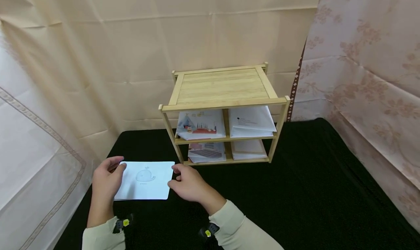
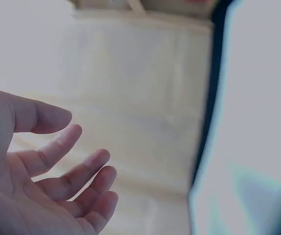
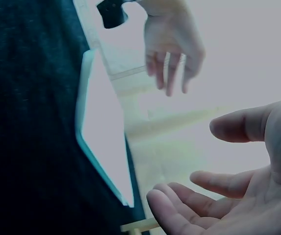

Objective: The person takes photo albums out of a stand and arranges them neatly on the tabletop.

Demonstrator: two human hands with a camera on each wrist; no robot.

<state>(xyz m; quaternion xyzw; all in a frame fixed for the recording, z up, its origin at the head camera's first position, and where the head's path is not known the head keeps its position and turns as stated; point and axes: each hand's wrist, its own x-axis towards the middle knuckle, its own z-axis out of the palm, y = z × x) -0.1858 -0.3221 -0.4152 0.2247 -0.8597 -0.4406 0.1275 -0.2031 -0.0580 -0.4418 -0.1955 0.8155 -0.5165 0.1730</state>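
A white booklet (image 1: 154, 188) with a small blue whale drawing on its cover lies flat on the dark green cloth, to the front left of a wooden shelf. My left hand (image 1: 106, 179) is over its left side, thumb and fingers spread apart. At the right edge is my right hand (image 1: 191, 184), its fingers loosely bent. Both wrist views show space around the hands: the left hand (image 2: 47, 171) has nothing between thumb and fingers, and the right hand (image 3: 233, 191) stands apart from the booklet (image 3: 103, 132) with an open palm.
The light wooden shelf (image 1: 226, 88) has two levels, each split by a divider. Picture booklets (image 1: 203, 124) fill its left compartments and white booklets (image 1: 251, 120) its right ones. A beige curtain (image 1: 131, 60) hangs behind, with a flowered cloth (image 1: 370, 67) on the right.
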